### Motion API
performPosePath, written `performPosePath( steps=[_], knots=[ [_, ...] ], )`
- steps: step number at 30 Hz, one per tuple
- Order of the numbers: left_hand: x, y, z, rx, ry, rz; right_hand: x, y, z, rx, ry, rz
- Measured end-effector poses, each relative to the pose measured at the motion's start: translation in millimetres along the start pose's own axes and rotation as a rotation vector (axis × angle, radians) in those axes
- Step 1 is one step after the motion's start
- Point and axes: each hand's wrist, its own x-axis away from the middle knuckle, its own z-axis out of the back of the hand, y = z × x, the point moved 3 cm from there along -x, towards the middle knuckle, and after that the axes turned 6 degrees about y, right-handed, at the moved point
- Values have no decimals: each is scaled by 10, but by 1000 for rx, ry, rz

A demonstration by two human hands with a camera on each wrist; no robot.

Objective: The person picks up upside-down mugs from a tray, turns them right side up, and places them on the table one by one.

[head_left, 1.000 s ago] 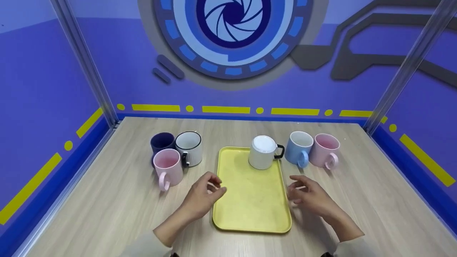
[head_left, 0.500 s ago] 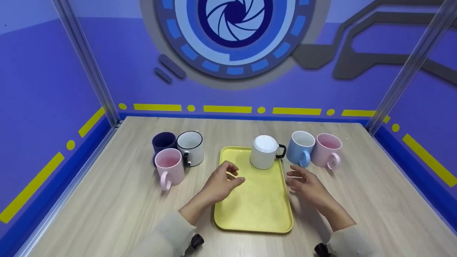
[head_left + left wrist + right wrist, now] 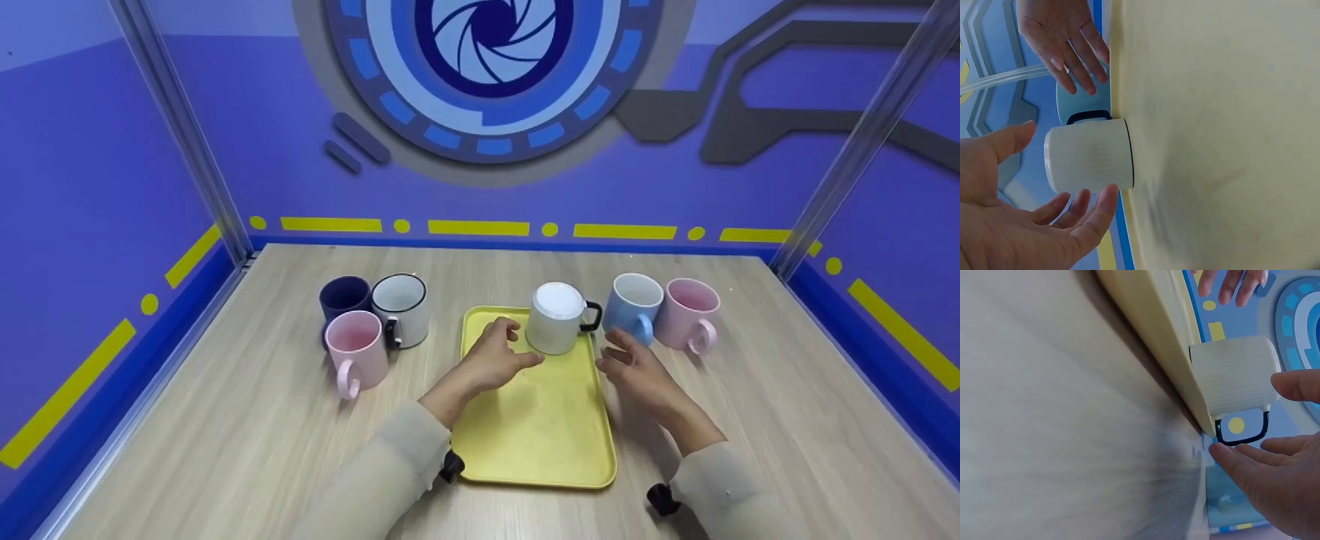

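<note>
A white mug (image 3: 553,321) with a black handle stands upside down at the far right corner of a yellow tray (image 3: 536,442). Over the tray, my left hand (image 3: 495,358) is just left of and nearer than this mug, thumb and fingers spread apart, holding nothing. My right hand (image 3: 637,375) hovers beyond the tray's right edge, near the mug's handle, its fingers loosely extended. In the left wrist view a gap shows between the left fingertips and the white mug (image 3: 1090,154). The right wrist view has the right hand (image 3: 1280,467) close to the black handle (image 3: 1244,439).
Right of the tray stand a light blue mug (image 3: 632,304) and a pink mug (image 3: 686,315). To its left are a dark blue mug (image 3: 343,294), a white mug with a black rim (image 3: 401,311) and another pink mug (image 3: 358,352). A patterned wall (image 3: 480,195) closes the table's back.
My left hand has moved right and forward over the tray toward the upside-down mug. My right hand has shifted slightly forward. The mugs and tray stay in place.
</note>
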Motion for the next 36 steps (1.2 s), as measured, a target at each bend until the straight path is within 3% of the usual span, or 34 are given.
performPosePath(
  steps=[13, 21, 28, 36],
  knots=[
    [-347, 31, -170, -23, 58, 44, -245, -59, -62, 83, 25, -20],
    [-521, 27, -243, -84, 88, 24, -342, -20, -75, 48, 3, -13],
    [-618, 3, -319, -67, 100, -18, -397, 27, -83, 12, -28, -19],
    [-677, 14, -357, -118, 124, -46, -424, 33, -85, 3, -39, 42]
  ],
)
